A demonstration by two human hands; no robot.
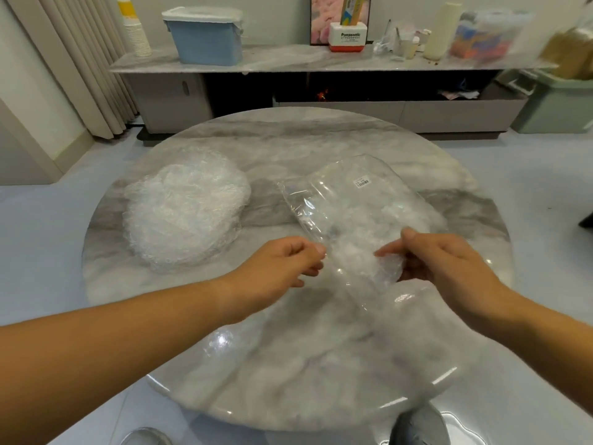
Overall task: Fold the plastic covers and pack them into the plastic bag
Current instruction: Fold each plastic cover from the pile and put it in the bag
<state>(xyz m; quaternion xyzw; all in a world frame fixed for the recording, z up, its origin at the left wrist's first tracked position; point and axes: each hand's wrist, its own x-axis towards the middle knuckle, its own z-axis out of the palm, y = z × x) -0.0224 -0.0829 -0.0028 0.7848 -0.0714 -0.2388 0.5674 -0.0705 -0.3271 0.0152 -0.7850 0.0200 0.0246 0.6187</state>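
A clear plastic bag [349, 200] with a small barcode label lies slanted on the round marble table [288, 348], partly filled with white crumpled covers. My left hand [282, 261] pinches the bag's near edge at its open end. My right hand [442, 255] holds a folded plastic cover [385, 264] at the bag's mouth, fingers curled round it. A loose heap of crinkled plastic covers [183, 210] sits on the table's left side, apart from both hands.
Behind the table runs a low marble sideboard [288, 62] with a blue lidded box [205, 35], stacked paper cups [134, 30], a white and red box and clutter. A green bin [558, 101] stands at the far right. A stool [420, 425] sits below the table's near edge.
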